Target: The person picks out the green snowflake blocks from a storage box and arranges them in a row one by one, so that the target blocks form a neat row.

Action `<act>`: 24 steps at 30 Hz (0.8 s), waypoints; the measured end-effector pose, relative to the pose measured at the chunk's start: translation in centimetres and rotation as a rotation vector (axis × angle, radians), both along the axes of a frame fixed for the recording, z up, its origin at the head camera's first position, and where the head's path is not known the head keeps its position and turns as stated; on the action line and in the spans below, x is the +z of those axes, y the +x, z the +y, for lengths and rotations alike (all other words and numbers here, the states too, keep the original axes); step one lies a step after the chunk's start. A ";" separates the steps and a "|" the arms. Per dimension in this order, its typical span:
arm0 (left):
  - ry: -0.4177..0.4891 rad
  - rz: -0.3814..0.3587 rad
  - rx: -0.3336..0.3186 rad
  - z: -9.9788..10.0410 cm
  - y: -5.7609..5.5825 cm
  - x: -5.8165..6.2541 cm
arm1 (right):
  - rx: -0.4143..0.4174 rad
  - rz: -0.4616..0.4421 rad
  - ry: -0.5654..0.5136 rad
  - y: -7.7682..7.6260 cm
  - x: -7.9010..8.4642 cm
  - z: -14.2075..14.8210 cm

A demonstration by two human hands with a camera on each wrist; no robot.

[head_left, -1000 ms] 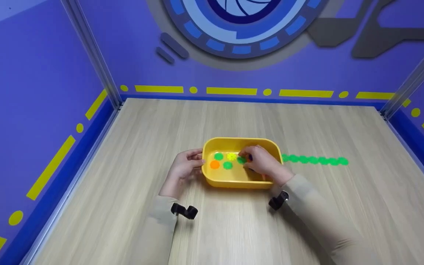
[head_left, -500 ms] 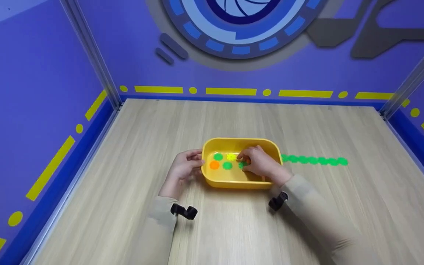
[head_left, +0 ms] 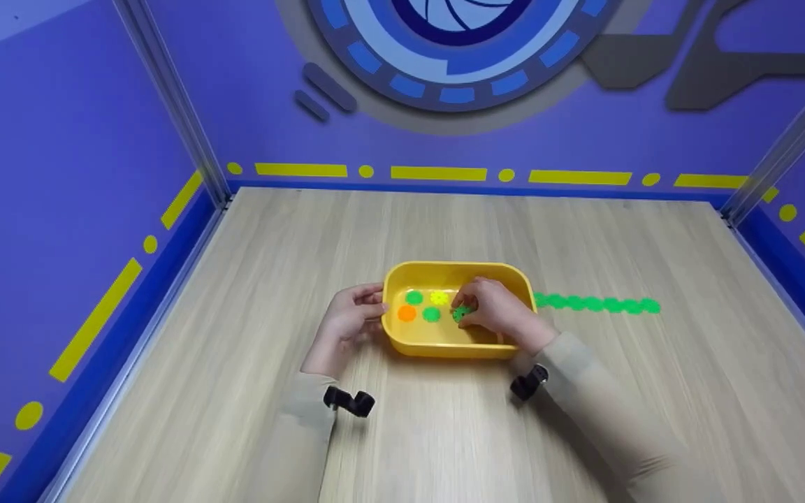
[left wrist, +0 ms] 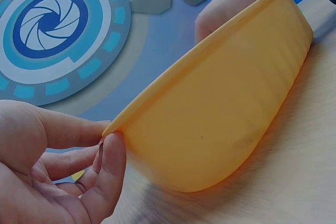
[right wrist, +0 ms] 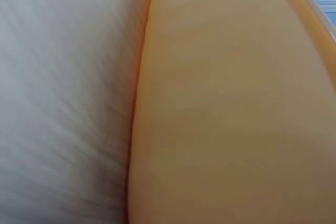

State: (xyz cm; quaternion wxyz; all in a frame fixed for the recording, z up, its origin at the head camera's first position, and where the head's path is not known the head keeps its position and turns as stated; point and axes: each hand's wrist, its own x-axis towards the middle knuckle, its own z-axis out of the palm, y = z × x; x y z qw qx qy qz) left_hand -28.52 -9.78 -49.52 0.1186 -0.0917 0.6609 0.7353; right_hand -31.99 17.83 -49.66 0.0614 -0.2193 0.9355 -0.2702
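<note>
A yellow plastic bin [head_left: 444, 351] sits mid-table. My left hand [head_left: 349, 314] pinches its left rim between thumb and fingers, as the left wrist view also shows of the hand [left wrist: 68, 166]. Inside the bin, my right hand [head_left: 493, 306] holds a green notched disc [head_left: 460, 314] at its fingertips. Left of it on the bin floor lie a yellow disc [head_left: 439, 298], an orange disc [head_left: 407, 314] and two green discs [head_left: 432, 314]. The right hand hides the bin's right part. In the right wrist view only the bin's outer wall [right wrist: 226, 103] and the tabletop appear.
A straight chain of overlapping green discs [head_left: 605, 304] extends over the table [head_left: 305, 230] from the bin's right side. Blue panels [head_left: 88, 140] with metal corner posts [head_left: 179, 105] enclose the table at the back and sides.
The right fingers have shifted slightly inside the bin, and the green disc at their tips shows more fully and a little nearer to me. The left hand and bin have stayed put.
</note>
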 end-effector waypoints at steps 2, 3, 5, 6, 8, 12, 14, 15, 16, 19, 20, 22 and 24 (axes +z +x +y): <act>0.000 0.009 -0.002 0.0 0.0 -0.1 | -0.008 -0.014 -0.011 0.1 0.1 0.1; 0.000 0.013 -0.003 0.0 0.0 -0.1 | -0.014 -0.023 -0.015 0.1 0.2 0.1; 0.000 0.022 -0.007 0.0 0.0 -0.1 | -0.021 -0.040 -0.022 0.3 0.4 0.2; -0.004 0.025 -0.008 0.0 0.0 -0.1 | -0.025 -0.050 -0.027 0.4 0.5 0.3; -0.012 0.031 -0.010 0.0 0.0 -0.1 | -0.030 -0.059 -0.026 0.6 0.7 0.5; -0.012 0.023 -0.006 0.0 0.0 0.0 | -0.015 -0.058 -0.038 0.8 0.8 0.8; -0.008 0.016 -0.003 0.0 0.0 0.0 | -0.009 -0.057 -0.052 0.9 0.9 1.0; -0.007 0.015 -0.003 0.0 0.0 -0.1 | -0.008 -0.059 -0.058 0.9 0.9 1.0; -0.011 0.019 -0.005 0.0 0.0 -0.1 | -0.006 -0.059 -0.062 1.0 1.0 1.1; -0.026 0.032 -0.008 0.0 0.0 -0.1 | -0.021 -0.072 -0.065 1.1 1.1 1.3; -0.032 0.037 -0.008 0.0 0.0 -0.1 | -0.029 -0.079 -0.065 1.1 1.1 1.3; -0.035 0.045 -0.008 0.0 0.0 -0.2 | -0.043 -0.093 -0.076 1.1 1.2 1.5; -0.031 0.041 -0.004 0.0 0.0 -0.2 | -0.060 -0.115 -0.101 1.3 1.3 1.6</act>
